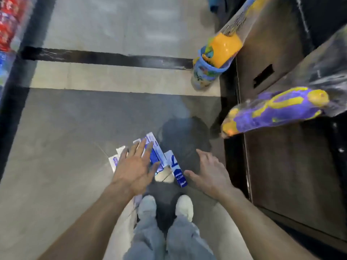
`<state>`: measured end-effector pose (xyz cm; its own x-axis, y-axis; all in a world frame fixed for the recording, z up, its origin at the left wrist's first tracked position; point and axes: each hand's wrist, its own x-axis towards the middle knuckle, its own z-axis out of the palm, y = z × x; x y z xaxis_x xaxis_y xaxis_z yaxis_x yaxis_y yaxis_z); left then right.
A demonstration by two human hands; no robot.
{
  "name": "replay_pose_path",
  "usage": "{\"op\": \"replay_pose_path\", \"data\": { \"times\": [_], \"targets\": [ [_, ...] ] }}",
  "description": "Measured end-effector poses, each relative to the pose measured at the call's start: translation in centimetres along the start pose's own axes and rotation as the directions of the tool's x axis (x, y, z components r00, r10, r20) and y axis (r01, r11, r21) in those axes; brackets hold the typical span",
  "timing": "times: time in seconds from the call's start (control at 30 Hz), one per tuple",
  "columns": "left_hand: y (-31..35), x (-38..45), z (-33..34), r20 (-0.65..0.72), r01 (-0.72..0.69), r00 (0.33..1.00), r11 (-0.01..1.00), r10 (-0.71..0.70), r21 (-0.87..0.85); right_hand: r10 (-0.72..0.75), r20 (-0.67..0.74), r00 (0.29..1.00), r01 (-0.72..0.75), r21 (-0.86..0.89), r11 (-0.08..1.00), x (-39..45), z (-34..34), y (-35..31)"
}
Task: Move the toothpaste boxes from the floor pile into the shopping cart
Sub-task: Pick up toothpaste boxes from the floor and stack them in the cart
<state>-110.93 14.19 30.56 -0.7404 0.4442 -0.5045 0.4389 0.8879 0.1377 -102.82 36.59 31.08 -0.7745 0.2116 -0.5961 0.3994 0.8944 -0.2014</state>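
the pile of blue-and-white cardboard toothpaste boxes (159, 160) lies on the grey tiled floor (65, 147), just ahead of the person's two white shoes (185, 206). the left hand (134, 168) hangs over the pile with fingers spread wide and straight, holding nothing. the right hand (208, 170) is beside the pile, fingers loosely spread, also holding nothing. brown cardboard cartons (277, 53) and purple-and-yellow wrapped packs (274, 111) stand to the right
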Motion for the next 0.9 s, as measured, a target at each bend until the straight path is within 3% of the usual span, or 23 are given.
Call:
{"op": "replay_pose_path", "data": {
  "times": [0.23, 0.4, 0.67, 0.9],
  "targets": [
    [-4.0, 13.0, 21.8, -0.033, -0.03, 0.999, 0.999, 0.031, 0.023, 0.044, 0.066, 0.997, -0.047, 0.047, 0.998, 13.8, 19.7, 4.4],
    [-5.6, 18.7, 29.9, -0.039, -0.071, 0.996, 0.994, 0.075, 0.086, 0.052, 0.059, 0.997, -0.054, 0.035, 0.998, 19.3, 29.4, 6.4],
    [-6.4, 21.7, 34.1, -0.256, -0.079, 0.962, 0.995, 0.093, 0.064, 0.077, -0.051, 0.996, -0.075, 0.049, 0.996, 21.1, 32.6, 6.8],
    [-6.5, 22.1, 33.7, -0.405, -0.08, 0.912, 0.996, 0.063, -0.026, 0.186, -0.12, 0.975, -0.117, 0.433, 0.894, 22.1, 30.4, 7.0]
  ]
}}
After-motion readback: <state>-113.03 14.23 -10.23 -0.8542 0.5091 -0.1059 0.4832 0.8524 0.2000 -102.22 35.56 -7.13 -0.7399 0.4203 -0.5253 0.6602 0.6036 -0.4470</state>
